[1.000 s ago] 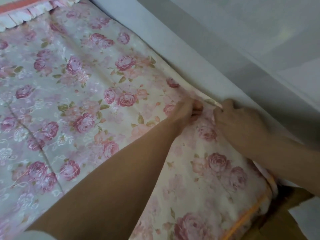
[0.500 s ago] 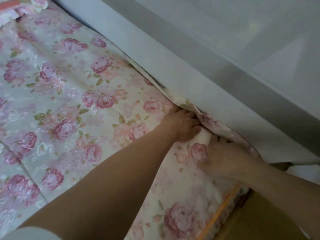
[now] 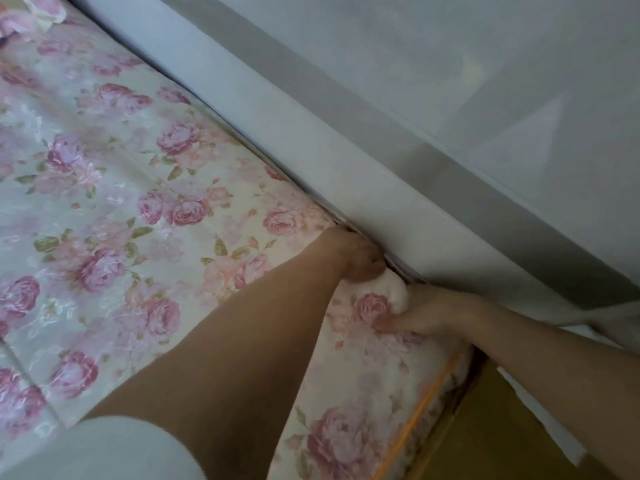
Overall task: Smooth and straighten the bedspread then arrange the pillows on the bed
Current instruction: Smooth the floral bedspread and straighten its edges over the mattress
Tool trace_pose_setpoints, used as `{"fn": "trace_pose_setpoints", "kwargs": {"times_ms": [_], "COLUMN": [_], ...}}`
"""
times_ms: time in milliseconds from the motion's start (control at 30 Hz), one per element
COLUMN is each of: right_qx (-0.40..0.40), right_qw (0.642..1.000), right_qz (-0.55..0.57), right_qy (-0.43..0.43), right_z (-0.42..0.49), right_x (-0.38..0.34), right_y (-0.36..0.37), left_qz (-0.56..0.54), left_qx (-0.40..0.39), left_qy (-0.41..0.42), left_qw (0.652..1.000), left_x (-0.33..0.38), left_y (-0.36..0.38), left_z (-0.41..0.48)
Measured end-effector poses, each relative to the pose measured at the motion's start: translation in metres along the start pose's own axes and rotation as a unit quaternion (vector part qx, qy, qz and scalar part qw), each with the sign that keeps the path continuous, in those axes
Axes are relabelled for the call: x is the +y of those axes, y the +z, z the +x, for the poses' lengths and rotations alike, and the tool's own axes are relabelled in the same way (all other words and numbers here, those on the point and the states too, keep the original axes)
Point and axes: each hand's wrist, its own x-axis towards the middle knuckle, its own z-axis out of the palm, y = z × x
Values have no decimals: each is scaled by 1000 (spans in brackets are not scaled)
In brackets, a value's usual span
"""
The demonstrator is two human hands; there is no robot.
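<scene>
So, bedspread (image 3: 145, 188) edge runs along far edge of bed (image 3: 450, 375), against grey panel (image 3: 311, 161). Nearest gap (image 3: 398, 271) is left hand (image 3: 358, 258), fingers curled down into it, grip hidden, can't tell. Just beside, toward bed corner, right hand (image 3: 419, 315) clutches bunched bedspread. Tuck probably goes straight down.

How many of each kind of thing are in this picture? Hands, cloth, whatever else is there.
Hands: 2, the left hand and the right hand, both at the cloth's edge
Bedspread: 1, rose print
Grey board along the bed: 1
White sleeve: 1
Total: 5
</scene>
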Motion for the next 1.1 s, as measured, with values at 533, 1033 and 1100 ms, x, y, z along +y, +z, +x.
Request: {"fn": "trace_pose_setpoints", "kwargs": {"times_ms": [533, 1033, 1100], "right_qx": [319, 251, 260], "right_qw": [867, 879, 888], "right_qz": [-365, -349, -340], "right_qy": [-113, -209, -167], "right_z": [22, 117, 114], "right_x": [-99, -202, -213], "right_y": [-3, 21, 24], "left_qz": [-109, -198, -155], "left_qx": [356, 315, 318], "left_qy": [-327, -428, -518], "left_qw": [869, 824, 779], "left_x": [-130, -217, -233], "left_y": [5, 58, 74], "left_z": [-75, -217, -256]}}
